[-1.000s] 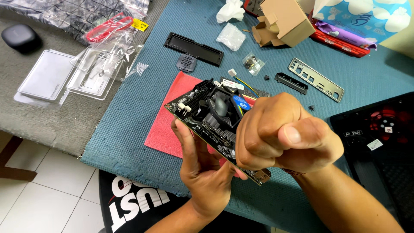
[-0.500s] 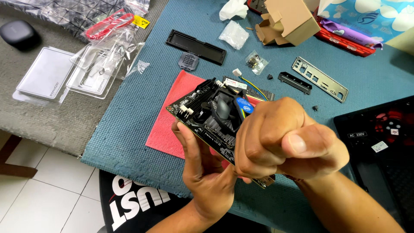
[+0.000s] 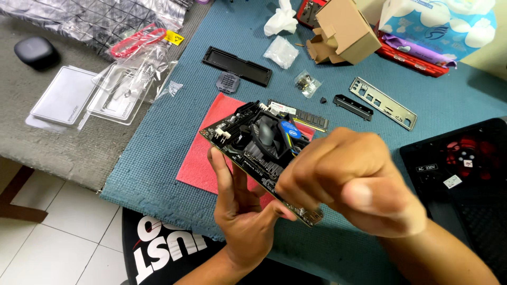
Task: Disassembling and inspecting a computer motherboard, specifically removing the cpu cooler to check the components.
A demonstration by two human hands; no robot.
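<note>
A black motherboard (image 3: pixel 240 140) with a round cooler fan (image 3: pixel 266 134) is lifted above the blue mat (image 3: pixel 158 148) and tilted. My left hand (image 3: pixel 240 211) supports it from below, fingers along its near edge. My right hand (image 3: pixel 351 182) is curled into a fist over the board's right end, fingers gripping its edge and hiding that part. A red foam sheet (image 3: pixel 198 166) lies on the mat under the board.
On the mat lie a black plastic strip (image 3: pixel 237 66), a silver port shield (image 3: pixel 383 103), a memory stick (image 3: pixel 309 117), a small bag of screws (image 3: pixel 306 83), a cardboard box (image 3: pixel 346 31) and tissues (image 3: pixel 280 21). A black computer case (image 3: pixel 465 174) stands right. Clear plastic trays (image 3: pixel 84 97) lie left.
The view shifted slightly and the board with both hands sits a little more to the right. My right fist stays curled over the board's right end.
</note>
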